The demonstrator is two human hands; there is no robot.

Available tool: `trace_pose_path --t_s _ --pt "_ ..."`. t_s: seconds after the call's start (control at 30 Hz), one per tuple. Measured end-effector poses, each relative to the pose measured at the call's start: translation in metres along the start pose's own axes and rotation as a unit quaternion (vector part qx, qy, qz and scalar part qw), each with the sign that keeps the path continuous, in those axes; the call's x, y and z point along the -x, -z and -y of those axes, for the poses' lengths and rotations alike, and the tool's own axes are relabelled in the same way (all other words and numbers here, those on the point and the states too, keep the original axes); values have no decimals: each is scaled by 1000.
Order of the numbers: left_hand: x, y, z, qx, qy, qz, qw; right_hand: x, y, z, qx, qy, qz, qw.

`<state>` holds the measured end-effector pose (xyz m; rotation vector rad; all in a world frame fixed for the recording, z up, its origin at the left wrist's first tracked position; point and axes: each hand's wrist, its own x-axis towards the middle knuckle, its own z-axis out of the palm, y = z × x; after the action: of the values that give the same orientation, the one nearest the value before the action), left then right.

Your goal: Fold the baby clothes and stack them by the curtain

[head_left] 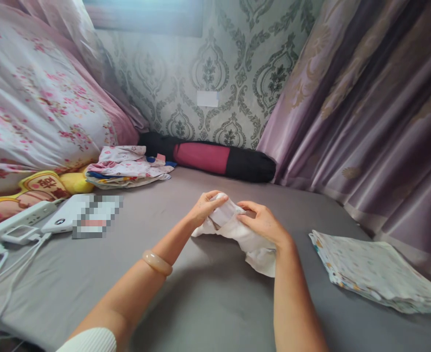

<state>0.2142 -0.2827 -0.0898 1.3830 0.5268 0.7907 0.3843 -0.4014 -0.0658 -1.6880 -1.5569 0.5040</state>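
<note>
A piece of white cloth (252, 239) is held up between my two hands, just above the grey sheet (197, 288). My left hand (208, 210) pinches its upper left edge, thumb on top. On the other side, my right hand (261, 222) grips the cloth near its upper right edge, with thumb and fingers closed on it. The cloth's lower right end hangs loose beside my right wrist. It looks like a small garment or cloth item, but its exact kind cannot be made out. A pale bangle (157, 263) sits on my left forearm.
Folded patterned cloths (380, 269) lie at the right. At the left are stacked clothes (127, 164), a yellow plush toy (43, 188), a power strip (21, 222) with cables, and a white device (63, 215). A black and magenta long bag (201, 157) lies along the wall.
</note>
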Motion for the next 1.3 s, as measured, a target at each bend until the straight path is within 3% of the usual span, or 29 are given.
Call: trace_pose_path --t_s 0.2,0.4,0.57,0.7,0.83,1.03,1.3 --pt "-4 8 11 -39 -28 -18 999 0 5 2 -30 1 -24 999" --pt "-2 15 7 -119 -53 -21 991 -6 5 -15 14 28 -149 988" --pt "8 21 -11 -85 -48 -24 995 -7 7 -16 53 11 -234 971" --pt "16 20 -18 -117 -70 -74 988 -6 9 -12 72 -18 -276 958" --pt "26 11 -12 -180 -83 -172 965 -7 10 -13 73 -44 -291 953" --pt "47 -18 1 -267 -57 -100 957 -7 8 -11 67 -60 -298 950" --pt "36 -22 17 -373 13 -181 910 -4 1 5 81 -22 -268 960"
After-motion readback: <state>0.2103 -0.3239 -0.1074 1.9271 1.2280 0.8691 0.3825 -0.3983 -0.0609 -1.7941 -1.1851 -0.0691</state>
